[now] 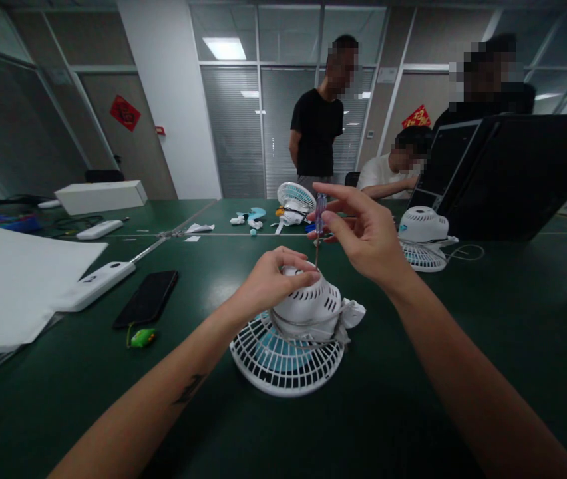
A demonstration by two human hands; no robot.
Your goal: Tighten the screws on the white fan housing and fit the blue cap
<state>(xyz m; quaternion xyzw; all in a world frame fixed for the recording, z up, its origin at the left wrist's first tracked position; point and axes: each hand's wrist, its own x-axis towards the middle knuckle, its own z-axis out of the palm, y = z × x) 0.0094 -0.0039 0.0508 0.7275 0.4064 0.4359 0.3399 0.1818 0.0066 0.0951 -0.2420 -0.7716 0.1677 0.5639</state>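
Observation:
A small white fan point(308, 309) lies grille-down on the green table, its light-blue blades showing through the grille. Its cable is wound around the motor housing. My left hand point(283, 274) grips the top of the housing, thumb and fingers around it near the screwdriver's tip. Between the thumb and index finger of my right hand point(363, 229) is a screwdriver point(320, 211) with a clear purple handle. It stands upright, its shaft pointing down to the top of the housing. The exact spot where the tip meets the fan is hidden by my left fingers.
Another white fan point(422, 233) sits right, before a large black monitor point(528, 173). Farther back are a partly dismantled fan point(296, 199) and loose parts point(253, 214). Left lie a phone point(148, 299), green trinket point(142, 338) and power strip point(96, 285). Several people are beyond the table.

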